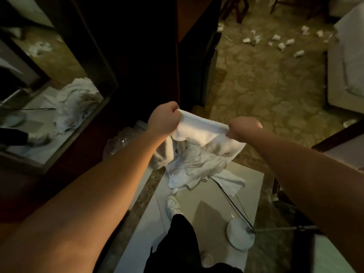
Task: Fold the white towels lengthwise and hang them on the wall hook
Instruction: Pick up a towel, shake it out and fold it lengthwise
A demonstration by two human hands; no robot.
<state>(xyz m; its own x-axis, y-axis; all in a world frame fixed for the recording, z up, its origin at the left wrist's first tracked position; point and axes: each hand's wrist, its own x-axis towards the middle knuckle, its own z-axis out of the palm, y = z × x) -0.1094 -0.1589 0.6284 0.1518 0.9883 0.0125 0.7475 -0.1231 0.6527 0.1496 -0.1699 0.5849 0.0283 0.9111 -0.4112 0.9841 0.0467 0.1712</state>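
Both hands up: the left hand and the right hand each grip an end of a white towel, stretched between them. Below, a heap of white towels lies on the floor. Paper scraps litter the patterned carpet. A mirror stands left.

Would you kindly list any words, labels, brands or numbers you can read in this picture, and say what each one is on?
No text can be read.
Held towel: a small dark mark near its hanging corner, too blurred to read.
Towel pile on the floor: a similar small dark mark, also unreadable.
Paper scraps on the carpet: too small to tell.
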